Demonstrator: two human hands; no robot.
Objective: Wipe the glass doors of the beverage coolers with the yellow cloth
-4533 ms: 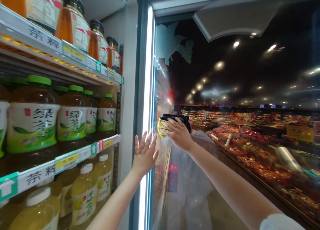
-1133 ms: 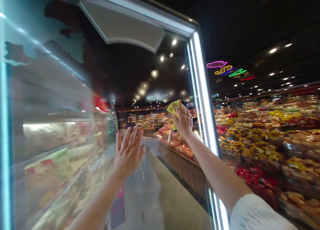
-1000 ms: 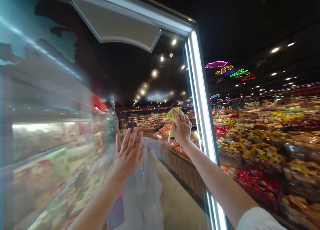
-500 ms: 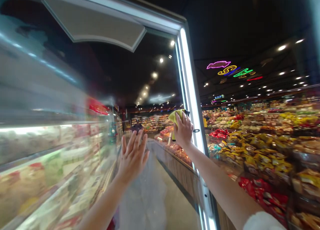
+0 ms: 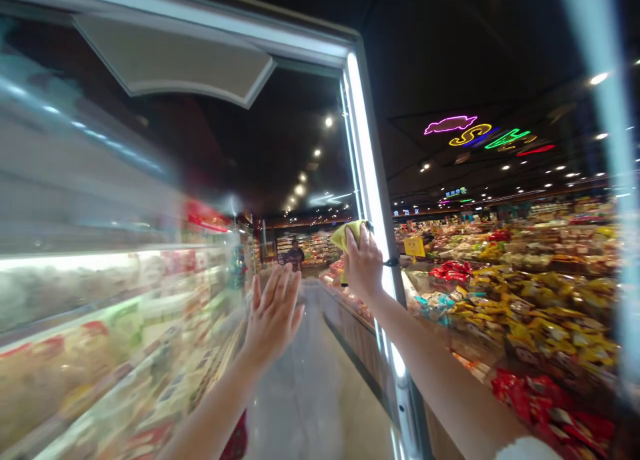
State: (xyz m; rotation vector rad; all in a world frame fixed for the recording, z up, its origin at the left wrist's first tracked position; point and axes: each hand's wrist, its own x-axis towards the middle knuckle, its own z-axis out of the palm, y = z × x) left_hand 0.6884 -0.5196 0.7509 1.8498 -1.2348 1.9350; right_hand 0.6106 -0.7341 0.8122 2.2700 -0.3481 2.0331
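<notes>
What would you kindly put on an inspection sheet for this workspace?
Surface: upright glass panel with a bright light strip along its frame; a pale panel shows at the top.
Job's things: yellow cloth with dark parts, under the right hand.
Clutter: small dark piece beside the right hand, too unclear to name.
Hands: right holds the cloth; left hand is raised, holding nothing, contact with the glass unclear.
Cables: nothing seen.
Surroundings: packaged goods at right, neon shapes overhead.
</notes>
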